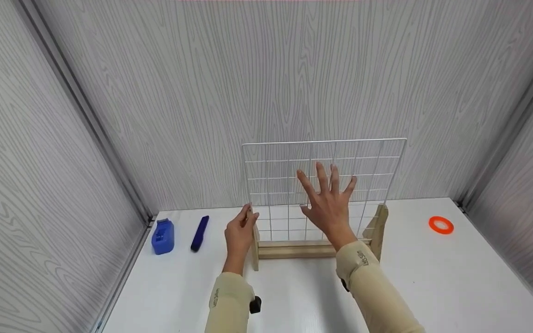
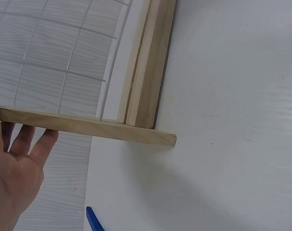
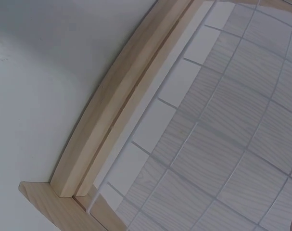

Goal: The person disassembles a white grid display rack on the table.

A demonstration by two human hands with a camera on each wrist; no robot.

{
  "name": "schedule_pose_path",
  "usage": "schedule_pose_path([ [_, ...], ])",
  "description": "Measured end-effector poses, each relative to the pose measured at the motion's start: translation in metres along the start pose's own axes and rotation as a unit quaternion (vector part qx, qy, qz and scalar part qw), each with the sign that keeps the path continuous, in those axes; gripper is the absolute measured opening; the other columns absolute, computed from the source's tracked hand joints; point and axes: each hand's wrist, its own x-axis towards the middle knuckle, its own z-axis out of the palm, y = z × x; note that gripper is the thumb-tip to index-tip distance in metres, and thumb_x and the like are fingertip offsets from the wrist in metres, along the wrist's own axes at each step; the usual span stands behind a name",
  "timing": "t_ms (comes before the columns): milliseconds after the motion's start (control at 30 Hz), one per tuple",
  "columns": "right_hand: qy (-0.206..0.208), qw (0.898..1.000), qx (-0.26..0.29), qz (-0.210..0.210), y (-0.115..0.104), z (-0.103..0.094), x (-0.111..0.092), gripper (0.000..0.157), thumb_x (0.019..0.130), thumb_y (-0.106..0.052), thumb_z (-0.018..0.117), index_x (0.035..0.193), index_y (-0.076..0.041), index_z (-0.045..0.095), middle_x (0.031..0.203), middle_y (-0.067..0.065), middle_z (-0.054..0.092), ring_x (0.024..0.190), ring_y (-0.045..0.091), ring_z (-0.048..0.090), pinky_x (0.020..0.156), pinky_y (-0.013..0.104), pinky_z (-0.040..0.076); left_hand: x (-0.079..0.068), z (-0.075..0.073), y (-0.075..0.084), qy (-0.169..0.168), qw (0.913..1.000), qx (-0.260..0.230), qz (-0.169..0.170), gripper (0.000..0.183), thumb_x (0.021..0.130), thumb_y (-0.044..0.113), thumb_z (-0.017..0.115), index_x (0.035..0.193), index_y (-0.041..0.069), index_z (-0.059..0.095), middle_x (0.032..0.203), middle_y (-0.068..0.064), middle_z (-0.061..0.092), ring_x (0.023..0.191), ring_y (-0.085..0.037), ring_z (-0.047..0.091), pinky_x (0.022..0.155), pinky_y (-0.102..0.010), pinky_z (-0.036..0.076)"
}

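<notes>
At the left of the white table (image 1: 424,282), a blue tape dispenser (image 1: 163,238) is resting, and beside it a slim dark-blue tool (image 1: 200,235) is lying at a slant. Next to the right, the left arm is being held forward in its beige sleeve (image 1: 228,300), nearly straight up the view. The left hand (image 1: 239,235) is being kept at the upper end of the left wooden side piece (image 2: 88,126); that end is being gripped between thumb and bent fingers, with fingertips being pressed to its outer face.

In the middle, a white wire grid (image 1: 288,193) is being supported upright above a wooden base bar (image 1: 296,252), set between the two side pieces. The right arm is being stretched in at a slant, and the right hand (image 1: 329,208) is being held up before the grid, its fingers being spread wide and nothing being grasped; whether the wires are being touched cannot be told. Farther right, the right wooden side piece (image 1: 377,231) is standing, and well apart an orange ring (image 1: 431,225) is lying flat.
</notes>
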Motion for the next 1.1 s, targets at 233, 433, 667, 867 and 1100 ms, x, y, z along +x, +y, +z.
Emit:
schedule_pose_path([
  [233,0.003,1.0,0.005,-0.001,0.002,-0.004,0.004,0.119,0.069,-0.059,0.088,0.161,-0.041,0.014,0.165,0.013,0.022,0.147,0.047,0.029,0.101,0.087,0.026,0.001,-0.002,-0.001,-0.009,0.9998,-0.005,-0.017,0.048,0.098,0.033,0.069,0.143,0.024,0.06,0.141,-0.009,0.063,0.127,-0.028,0.064,0.103,-0.043,0.054],
  [433,0.002,1.0,0.007,0.0,0.004,-0.008,0.01,0.119,0.07,-0.058,0.087,0.161,-0.041,0.012,0.166,0.013,0.019,0.148,0.047,0.029,0.102,0.087,0.024,0.002,-0.003,0.0,-0.016,0.9995,-0.009,-0.024,0.049,0.097,0.033,0.07,0.144,0.025,0.059,0.143,-0.008,0.062,0.129,-0.027,0.062,0.105,-0.043,0.052],
  [667,0.008,1.0,0.016,0.0,0.005,-0.013,0.015,0.119,0.07,-0.056,0.088,0.161,-0.041,0.014,0.167,0.013,0.02,0.149,0.047,0.027,0.103,0.087,0.023,0.002,-0.003,-0.001,-0.021,0.9995,-0.014,-0.021,0.051,0.098,0.034,0.069,0.146,0.026,0.056,0.144,-0.008,0.061,0.129,-0.027,0.062,0.106,-0.045,0.051],
  [867,0.013,1.0,0.003,-0.012,0.007,-0.02,0.024,0.118,0.072,-0.058,0.086,0.162,-0.04,0.012,0.166,0.014,0.02,0.149,0.047,0.028,0.102,0.087,0.024,0.002,-0.001,-0.001,-0.011,0.9998,0.005,-0.016,0.05,0.099,0.034,0.067,0.146,0.023,0.056,0.139,-0.011,0.064,0.126,-0.03,0.063,0.105,-0.047,0.052],
  [1100,0.013,1.0,0.012,-0.009,0.011,-0.029,0.034,0.118,0.071,-0.057,0.087,0.161,-0.041,0.013,0.164,0.015,0.024,0.149,0.048,0.028,0.103,0.087,0.023,0.001,-0.001,0.002,-0.01,0.9998,-0.003,-0.018,0.05,0.098,0.033,0.068,0.146,0.023,0.057,0.141,-0.011,0.062,0.128,-0.03,0.062,0.105,-0.047,0.052],
])
